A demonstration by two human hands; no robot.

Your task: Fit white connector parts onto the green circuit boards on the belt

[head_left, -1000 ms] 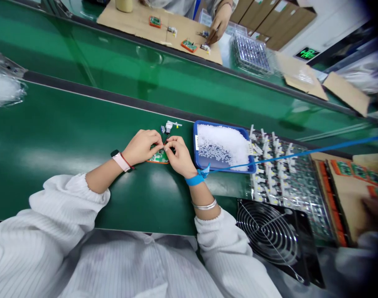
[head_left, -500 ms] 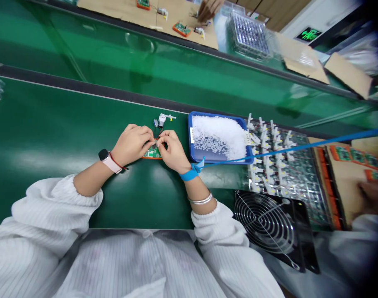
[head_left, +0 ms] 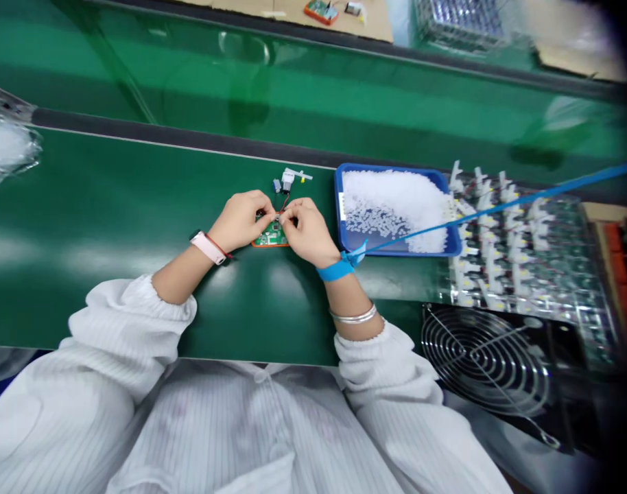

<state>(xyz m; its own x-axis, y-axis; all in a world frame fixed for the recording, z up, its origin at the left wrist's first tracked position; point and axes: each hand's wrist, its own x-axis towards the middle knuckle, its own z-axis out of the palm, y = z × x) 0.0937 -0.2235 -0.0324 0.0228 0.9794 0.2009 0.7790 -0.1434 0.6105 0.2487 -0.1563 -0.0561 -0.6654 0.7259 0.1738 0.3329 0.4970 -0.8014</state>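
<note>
Our two hands meet over one small, flat green board (head_left: 270, 238) with an orange rim, lying on the smooth green mat (head_left: 112, 206) just left of the tray. The left hand (head_left: 241, 219) pinches the board's top edge, and the right hand (head_left: 309, 232) presses its fingertips together on one thin red wire (head_left: 282, 204) running up to one small white part (head_left: 289, 178). We count one rectangular blue plastic tray (head_left: 340, 226) heaped with grainy white pellets (head_left: 396, 199), one round wire fan grille (head_left: 486, 357) and one blue wrist strap (head_left: 337, 269).
</note>
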